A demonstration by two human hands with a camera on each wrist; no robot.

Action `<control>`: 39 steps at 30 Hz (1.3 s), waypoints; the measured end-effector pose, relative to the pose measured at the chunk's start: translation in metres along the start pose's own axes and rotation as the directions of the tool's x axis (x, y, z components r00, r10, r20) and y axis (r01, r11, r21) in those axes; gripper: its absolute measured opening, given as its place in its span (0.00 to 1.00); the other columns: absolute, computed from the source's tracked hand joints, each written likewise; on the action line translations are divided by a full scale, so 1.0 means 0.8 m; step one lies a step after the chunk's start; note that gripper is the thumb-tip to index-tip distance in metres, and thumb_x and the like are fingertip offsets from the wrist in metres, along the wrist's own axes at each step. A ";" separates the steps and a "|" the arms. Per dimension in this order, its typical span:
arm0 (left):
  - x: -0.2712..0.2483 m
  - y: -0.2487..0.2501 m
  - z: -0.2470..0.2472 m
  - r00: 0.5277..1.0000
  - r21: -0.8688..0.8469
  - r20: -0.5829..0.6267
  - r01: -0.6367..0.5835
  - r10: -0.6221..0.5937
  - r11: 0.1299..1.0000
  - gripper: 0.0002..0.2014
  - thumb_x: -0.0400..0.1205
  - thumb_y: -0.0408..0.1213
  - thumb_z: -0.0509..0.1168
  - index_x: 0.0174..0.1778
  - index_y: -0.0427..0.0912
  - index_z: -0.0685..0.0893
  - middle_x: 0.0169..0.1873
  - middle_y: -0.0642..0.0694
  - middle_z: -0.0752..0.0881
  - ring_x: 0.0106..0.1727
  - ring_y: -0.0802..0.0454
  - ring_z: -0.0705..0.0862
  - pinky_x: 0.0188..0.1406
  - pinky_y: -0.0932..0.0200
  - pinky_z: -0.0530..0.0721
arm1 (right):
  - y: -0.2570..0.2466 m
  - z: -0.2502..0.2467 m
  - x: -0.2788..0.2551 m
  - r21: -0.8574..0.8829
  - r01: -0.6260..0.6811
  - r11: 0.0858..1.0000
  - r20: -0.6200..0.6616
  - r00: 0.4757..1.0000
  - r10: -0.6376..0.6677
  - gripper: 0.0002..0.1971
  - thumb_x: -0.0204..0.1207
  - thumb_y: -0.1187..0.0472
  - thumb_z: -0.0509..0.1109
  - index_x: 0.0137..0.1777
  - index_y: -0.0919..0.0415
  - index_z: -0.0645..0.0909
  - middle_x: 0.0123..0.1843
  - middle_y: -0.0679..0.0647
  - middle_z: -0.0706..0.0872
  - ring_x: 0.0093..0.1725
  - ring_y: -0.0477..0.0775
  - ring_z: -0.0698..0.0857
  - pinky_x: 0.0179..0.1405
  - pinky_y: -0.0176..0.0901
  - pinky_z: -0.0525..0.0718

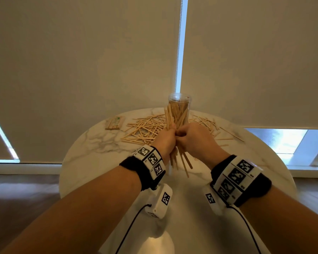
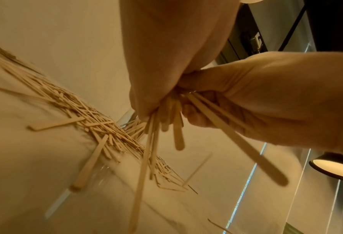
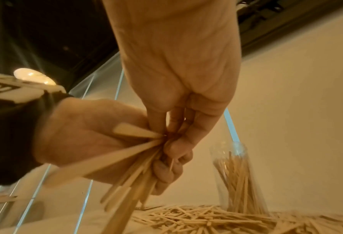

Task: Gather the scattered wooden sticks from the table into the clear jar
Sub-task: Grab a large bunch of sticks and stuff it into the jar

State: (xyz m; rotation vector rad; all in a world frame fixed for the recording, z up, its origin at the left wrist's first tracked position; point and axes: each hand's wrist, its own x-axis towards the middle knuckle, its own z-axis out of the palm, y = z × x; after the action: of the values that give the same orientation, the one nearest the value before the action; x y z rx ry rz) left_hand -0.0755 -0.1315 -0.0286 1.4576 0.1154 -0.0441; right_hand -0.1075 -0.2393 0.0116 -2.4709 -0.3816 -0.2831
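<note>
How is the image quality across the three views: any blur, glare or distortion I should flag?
Head view: sharp overall, wide-angle bending at the edges, bright blown-out strips of window beside the blinds, a light reflection on the marble table. Left wrist view: warm cast, near stick bundle motion-blurred. Right wrist view: left hand and sticks soft, clear jar legible.

Black wristbands [image 1: 145,173] carry white marker-printed blocks [image 1: 236,177] and black cables [image 1: 130,226].

No readable text anywhere; the wrist bands [image 1: 151,160] carry only black-and-white square code markers.
</note>
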 end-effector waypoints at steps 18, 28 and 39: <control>0.000 -0.002 -0.029 0.973 -0.051 -0.218 -0.085 0.072 0.995 0.21 0.88 0.57 0.57 0.35 0.46 0.74 0.21 0.51 0.68 0.18 0.55 0.63 0.17 0.64 0.64 | 0.129 -0.084 0.010 -0.647 -0.200 0.736 0.232 0.868 0.439 0.15 0.80 0.66 0.64 0.63 0.63 0.87 0.62 0.58 0.87 0.62 0.58 0.85 0.61 0.46 0.83; -0.003 -0.003 -0.014 0.990 -0.041 -0.122 -0.078 0.072 0.996 0.17 0.86 0.54 0.63 0.40 0.43 0.76 0.20 0.53 0.69 0.16 0.57 0.65 0.15 0.66 0.65 | 0.168 -0.077 -0.013 -0.765 -0.153 0.626 0.279 0.796 0.536 0.14 0.75 0.61 0.71 0.28 0.57 0.75 0.29 0.49 0.79 0.28 0.47 0.77 0.33 0.37 0.77; -0.003 0.000 -0.009 1.000 -0.188 -0.021 -0.016 0.012 0.982 0.20 0.90 0.51 0.57 0.35 0.46 0.69 0.17 0.54 0.65 0.16 0.59 0.60 0.15 0.68 0.59 | 0.117 -0.009 0.031 -0.574 0.062 0.817 0.409 0.885 0.220 0.08 0.80 0.60 0.64 0.55 0.59 0.80 0.52 0.55 0.83 0.49 0.55 0.81 0.45 0.45 0.79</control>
State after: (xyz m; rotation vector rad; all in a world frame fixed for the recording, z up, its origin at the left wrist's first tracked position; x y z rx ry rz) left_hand -0.0781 -0.1242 -0.0292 1.2704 0.1224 -0.0068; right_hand -0.0536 -0.3107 -0.0265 -3.1501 -0.4267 0.2907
